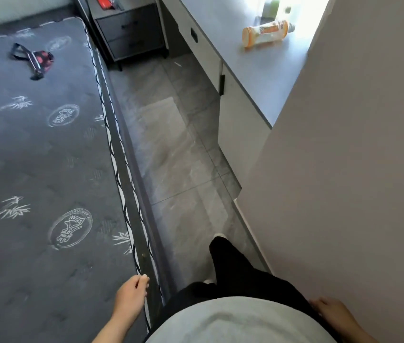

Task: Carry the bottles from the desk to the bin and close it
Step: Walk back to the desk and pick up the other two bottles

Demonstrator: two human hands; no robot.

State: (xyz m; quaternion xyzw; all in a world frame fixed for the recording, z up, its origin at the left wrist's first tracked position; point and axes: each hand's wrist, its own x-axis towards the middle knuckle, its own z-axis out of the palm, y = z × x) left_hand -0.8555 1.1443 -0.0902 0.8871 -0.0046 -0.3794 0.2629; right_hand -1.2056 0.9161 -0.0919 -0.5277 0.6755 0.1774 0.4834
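Standing between bed point(35, 157) and grey bench point(257, 60); orange-labelled bottle point(265, 33) lies on its side at the bench's far end, a green bottle point(271, 7) upright behind it, both well apart from the hands. Left hand point(131, 293) loosely curled, empty, hanging by the bed edge; right hand point(329, 309) empty, fingers relaxed, low at the hip.
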